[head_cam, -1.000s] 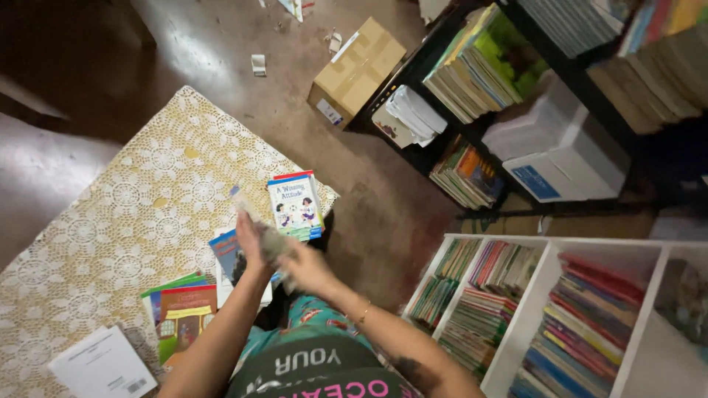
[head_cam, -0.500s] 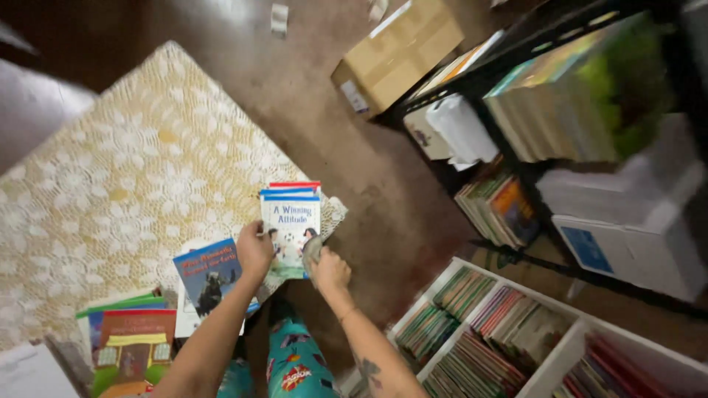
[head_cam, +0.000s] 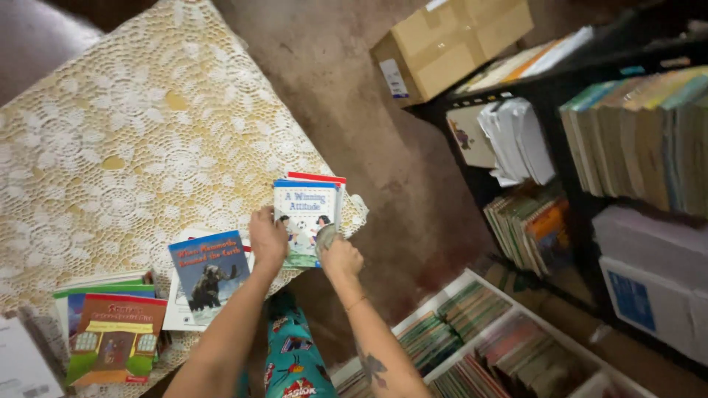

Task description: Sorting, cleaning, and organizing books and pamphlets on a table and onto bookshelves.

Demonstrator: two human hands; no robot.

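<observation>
While both hands close on a small stack of picture books [head_cam: 306, 214], it sits at the near corner of a lace cloth [head_cam: 133, 140].

Seen from the head camera, the left hand [head_cam: 268, 239] wraps the stack's lower left edge with fingers curled shut on it, and the right hand [head_cam: 339, 256] pinches the lower right corner. The stack overhangs the cloth's scalloped edge, just beside bare brown floor [head_cam: 354, 110]. A blue mammoth book [head_cam: 209, 271] lies touching the left hand, with more books [head_cam: 110, 332] farther left. Open floor runs up to a cardboard box [head_cam: 450, 40]; a black shelf [head_cam: 560, 147] and a white shelf [head_cam: 472, 332] hem the right side.
</observation>
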